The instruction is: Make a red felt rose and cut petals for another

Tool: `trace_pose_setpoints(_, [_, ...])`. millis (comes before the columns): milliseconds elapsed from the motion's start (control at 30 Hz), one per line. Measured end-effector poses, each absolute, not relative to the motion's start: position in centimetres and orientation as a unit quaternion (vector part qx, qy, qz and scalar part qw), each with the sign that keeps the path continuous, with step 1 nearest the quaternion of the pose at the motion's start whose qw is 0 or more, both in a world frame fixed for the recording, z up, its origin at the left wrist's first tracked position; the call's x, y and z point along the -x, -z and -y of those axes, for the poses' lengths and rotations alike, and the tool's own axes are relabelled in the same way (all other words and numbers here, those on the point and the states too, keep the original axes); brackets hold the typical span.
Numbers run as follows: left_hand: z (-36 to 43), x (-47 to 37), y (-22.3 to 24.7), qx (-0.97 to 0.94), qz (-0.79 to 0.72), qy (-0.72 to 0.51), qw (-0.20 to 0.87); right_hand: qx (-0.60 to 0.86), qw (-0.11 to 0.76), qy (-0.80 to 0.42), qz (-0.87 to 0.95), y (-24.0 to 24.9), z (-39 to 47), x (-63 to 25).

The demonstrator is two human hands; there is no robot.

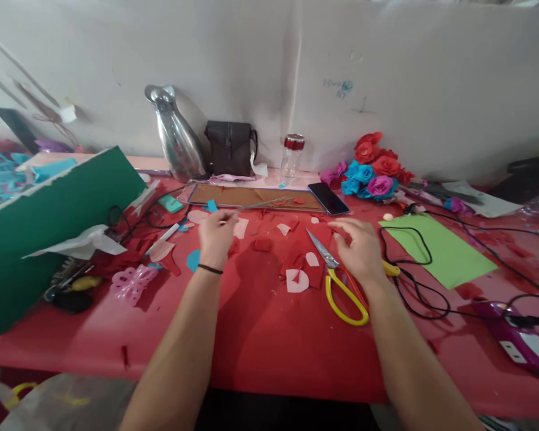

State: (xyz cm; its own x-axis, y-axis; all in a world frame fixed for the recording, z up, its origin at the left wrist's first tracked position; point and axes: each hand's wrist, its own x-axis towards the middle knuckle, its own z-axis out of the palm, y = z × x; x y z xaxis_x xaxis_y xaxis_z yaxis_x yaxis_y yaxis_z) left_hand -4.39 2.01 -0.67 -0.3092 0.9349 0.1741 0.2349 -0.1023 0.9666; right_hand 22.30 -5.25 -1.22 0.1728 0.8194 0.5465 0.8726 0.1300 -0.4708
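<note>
My left hand (217,234), with a black band at the wrist, is over the left middle of the red table; its fingers are drawn together, and I cannot make out what they hold, if anything. A thin metal stick (265,203) lies just beyond its fingertips. On the right, my right hand (356,246) has its fingers loosely curved and apart, with nothing visible in them. Beside and partly beneath it are scissors (348,299) with yellow handles, blades pointing away. Pale pink paper pieces (297,281) and red crepe scraps (263,245) lie between my hands.
A cardboard strip (247,197), phone (329,199), glass jar (290,161), black pouch (230,148) and steel jug (177,137) line the back. Paper roses (375,167) stand back right. A green board (67,230) rises at left. Black cables cross green paper (444,254) toward a purple power strip (512,335).
</note>
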Motion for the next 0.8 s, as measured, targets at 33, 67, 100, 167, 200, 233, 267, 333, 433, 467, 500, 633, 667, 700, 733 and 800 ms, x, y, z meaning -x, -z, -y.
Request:
trace_pose_setpoints(33, [-2.1, 4.7, 0.3, -0.455, -0.571, -0.614, 0.299, 0.658, 0.401, 0.01, 0.638, 1.2, 5.4, -22.4])
trace_pose_setpoints(67, [-2.2, 5.0, -0.1, -0.415, -0.551, -0.663, 0.289, 0.666, 0.408, -0.022, 0.625, 1.1, 5.6, -22.5])
trace_pose_setpoints(100, [-2.3, 5.3, -0.5, -0.379, -0.534, -0.7, 0.284, 0.677, 0.414, -0.05, 0.606, 1.1, 5.7, -22.6])
trace_pose_setpoints(167, [-2.3, 5.6, -1.0, -0.326, -0.51, -0.748, 0.271, 0.689, 0.423, -0.066, 0.584, 1.0, 5.7, -22.9])
trace_pose_setpoints(200, [-2.2, 5.7, -1.1, -0.317, -0.505, -0.757, 0.268, 0.687, 0.422, -0.048, 0.59, 1.0, 5.7, -23.1])
trace_pose_setpoints(233, [-2.1, 5.7, -1.1, -0.323, -0.504, -0.755, 0.269, 0.681, 0.417, -0.021, 0.602, 1.1, 5.6, -23.2])
trace_pose_setpoints(267, [-2.0, 5.5, -1.0, -0.344, -0.507, -0.741, 0.275, 0.674, 0.406, -0.001, 0.617, 1.1, 5.6, -23.3])
trace_pose_setpoints(333, [-1.6, 4.9, -0.7, -0.435, -0.521, -0.664, 0.313, 0.673, 0.369, -0.008, 0.641, 1.2, 5.5, -23.4])
trace_pose_setpoints(433, [-0.4, 3.1, -0.3, -0.64, -0.503, -0.415, 0.407, 0.679, 0.286, -0.083, 0.671, 1.4, 5.4, -23.1])
trace_pose_setpoints(467, [0.1, 2.4, -0.1, -0.697, -0.48, -0.321, 0.426, 0.673, 0.255, -0.1, 0.687, 1.6, 5.4, -22.9])
trace_pose_setpoints(500, [0.6, 1.7, 0.0, -0.74, -0.457, -0.242, 0.429, 0.663, 0.227, -0.107, 0.705, 1.8, 5.4, -22.6])
trace_pose_setpoints(633, [2.3, -0.7, 0.7, -0.817, -0.435, -0.144, 0.351, 0.63, 0.146, -0.092, 0.757, 2.4, 5.5, -21.4])
trace_pose_setpoints(667, [2.6, -1.1, 0.9, -0.823, -0.437, -0.14, 0.334, 0.631, 0.131, -0.092, 0.76, 2.5, 5.5, -21.1])
trace_pose_setpoints(700, [2.8, -1.4, 1.0, -0.827, -0.44, -0.136, 0.322, 0.632, 0.117, -0.095, 0.76, 2.6, 5.5, -20.9])
trace_pose_setpoints(733, [2.9, -1.6, 1.1, -0.829, -0.441, -0.133, 0.317, 0.635, 0.108, -0.1, 0.758, 2.6, 5.6, -20.7])
trace_pose_setpoints(800, [2.9, -1.6, 1.1, -0.825, -0.442, -0.132, 0.326, 0.638, 0.111, -0.113, 0.754, 2.4, 5.6, -20.6])
